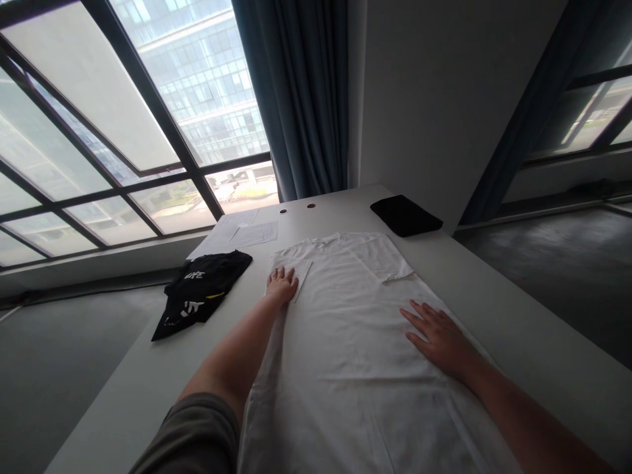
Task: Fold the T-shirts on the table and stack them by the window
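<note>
- White shirt (340, 349): spread over the counter (538, 359) beneath and between the hands, its near end running out of view. It looks like thin, soft woven or knitted cloth, so it should be light, limp and hard to damage, though quick to crease; shallow wrinkles cross its body.
- Right hand (437, 334): palm down over the shirt's right side, fingers fanned apart, gripping nothing. The long side edge just outside it looks like a good place to pinch, since a single layer may slide over the one below.
- Left hand (282, 286): laid on the cloth near the left sleeve hem, fingers loosely spread and nothing visibly pinched. That straight hem offers a firmer, stitched edge to hold.
- Black garment (202, 289): left of the left hand, a soft, irregular bundle with pale lettering and a yellow streak.
- Collar (324, 242): beyond and between the hands, a low ridge; the shoulders beside it seem the best hold for lifting evenly.
- Papers (255, 234): beyond the left hand, flat, thin sheets.
- Black folded cloth (405, 216): beyond the right hand, a compact, matte, four-sided pad.
- Curtain (309, 99): farthest, past the counter's end, blue fabric in deep vertical pleats.
</note>
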